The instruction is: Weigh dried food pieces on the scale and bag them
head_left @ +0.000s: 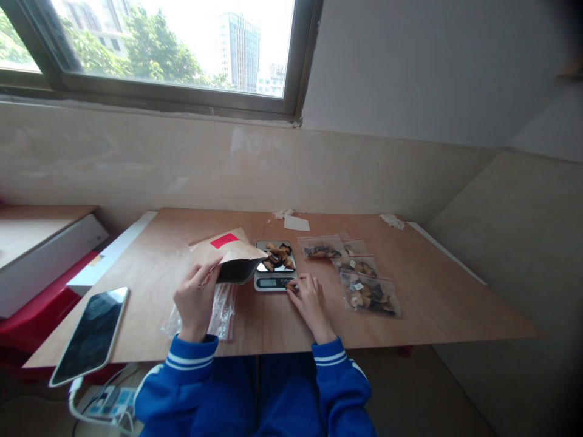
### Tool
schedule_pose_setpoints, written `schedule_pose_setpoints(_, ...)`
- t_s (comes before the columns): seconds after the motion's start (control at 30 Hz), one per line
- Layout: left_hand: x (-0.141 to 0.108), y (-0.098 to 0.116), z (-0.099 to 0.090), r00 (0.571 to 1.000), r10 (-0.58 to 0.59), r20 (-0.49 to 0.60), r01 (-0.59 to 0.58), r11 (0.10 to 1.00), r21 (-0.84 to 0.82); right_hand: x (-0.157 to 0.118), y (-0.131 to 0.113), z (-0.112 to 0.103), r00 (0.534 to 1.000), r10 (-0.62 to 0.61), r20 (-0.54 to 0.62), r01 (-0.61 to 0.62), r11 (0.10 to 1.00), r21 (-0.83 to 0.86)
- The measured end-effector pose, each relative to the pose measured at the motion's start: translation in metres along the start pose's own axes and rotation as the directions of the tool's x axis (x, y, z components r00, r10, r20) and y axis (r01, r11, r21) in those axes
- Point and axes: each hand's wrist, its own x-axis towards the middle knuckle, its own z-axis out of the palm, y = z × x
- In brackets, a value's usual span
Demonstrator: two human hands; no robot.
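My left hand [197, 297] grips the edge of a brown paper pouch [243, 250] with a red label; the pouch's dark mouth tilts toward me. Dried brown slices [279, 257] lie on the plate of a small digital scale [268, 290]. At the scale's front right corner, my right hand [312, 303] pinches a small brown piece [292, 286] beside the display. Part of the display's digits is hidden by shadow or by the piece.
Clear bags of dried slices [371, 294] lie to the right, overlapping. Flat plastic bags [223, 312] rest under my left hand. A tablet [91, 334] with a cable overhangs the left front edge. White paper [297, 223] lies behind the scale.
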Motion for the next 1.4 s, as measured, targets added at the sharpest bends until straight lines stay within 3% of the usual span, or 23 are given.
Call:
schedule_pose_setpoints(0.23,0.011,0.003,0.001,0.997,-0.049,-0.06,0.053,0.997,0.058,-0.004,0.017,-0.003,0.972,0.181,-0.147,-0.139,0.956,0.258)
schedule_pose_setpoints(0.37,0.023,0.014,0.0,0.975,-0.12,-0.189,0.129,0.991,0.035,-0.005,0.024,-0.004,0.962,0.23,-0.146,-0.173,0.929,0.327)
schedule_pose_setpoints(0.5,0.03,0.02,0.0,0.973,-0.147,-0.178,0.145,0.989,-0.024,-0.008,0.024,0.0,0.945,0.287,-0.157,-0.212,0.903,0.374)
schedule_pose_setpoints(0.77,0.024,0.008,0.002,0.972,-0.149,-0.179,0.13,0.985,-0.113,-0.019,0.039,0.01,0.842,0.516,-0.157,-0.408,0.8,0.44)
schedule_pose_setpoints(0.97,0.018,0.007,0.003,0.962,-0.158,-0.225,0.129,0.982,-0.136,-0.021,0.044,0.015,0.801,0.575,-0.17,-0.41,0.732,0.544)
schedule_pose_setpoints(1.27,0.01,0.008,0.002,0.966,-0.171,-0.193,0.145,0.979,-0.14,-0.021,0.043,0.014,0.844,0.506,-0.177,-0.354,0.775,0.524)
schedule_pose_setpoints(1.4,0.001,0.008,0.001,0.97,-0.177,-0.169,0.154,0.978,-0.141,-0.015,0.038,0.012,0.857,0.501,-0.119,-0.335,0.719,0.609)
